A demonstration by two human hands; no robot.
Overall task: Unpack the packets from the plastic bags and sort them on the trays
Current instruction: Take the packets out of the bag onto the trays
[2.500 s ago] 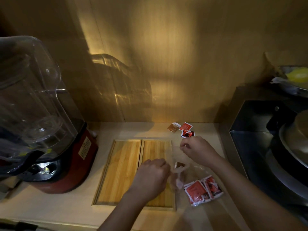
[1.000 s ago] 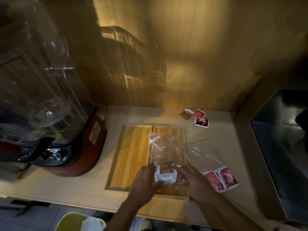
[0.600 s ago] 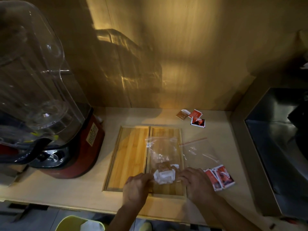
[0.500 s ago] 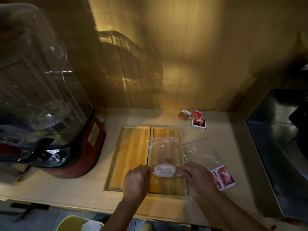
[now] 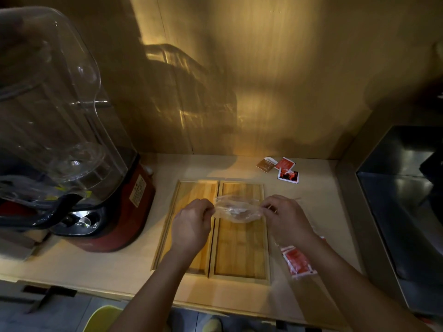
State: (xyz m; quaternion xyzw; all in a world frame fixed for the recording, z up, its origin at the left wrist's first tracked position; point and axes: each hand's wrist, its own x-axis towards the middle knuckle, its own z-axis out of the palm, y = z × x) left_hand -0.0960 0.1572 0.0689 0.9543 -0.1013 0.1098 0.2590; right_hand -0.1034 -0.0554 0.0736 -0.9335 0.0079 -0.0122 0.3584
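Here, both hands pinched one clear bag point(image 5: 236, 210) above the right tray point(image 5: 241, 250): the left hand point(image 5: 193, 224) gripped its left end, the right hand point(image 5: 286, 219) its right end. The left tray point(image 5: 189, 200) lay alongside. Red packets point(image 5: 297, 261) sat by the right forearm; three packets point(image 5: 279, 167) lay near the wall, a blender point(image 5: 72, 149) at left.

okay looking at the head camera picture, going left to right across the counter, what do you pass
blender → left tray → left hand → plastic bag held between both hands over the right tray → right hand → red packets in a bag by the right forearm → steel unit.
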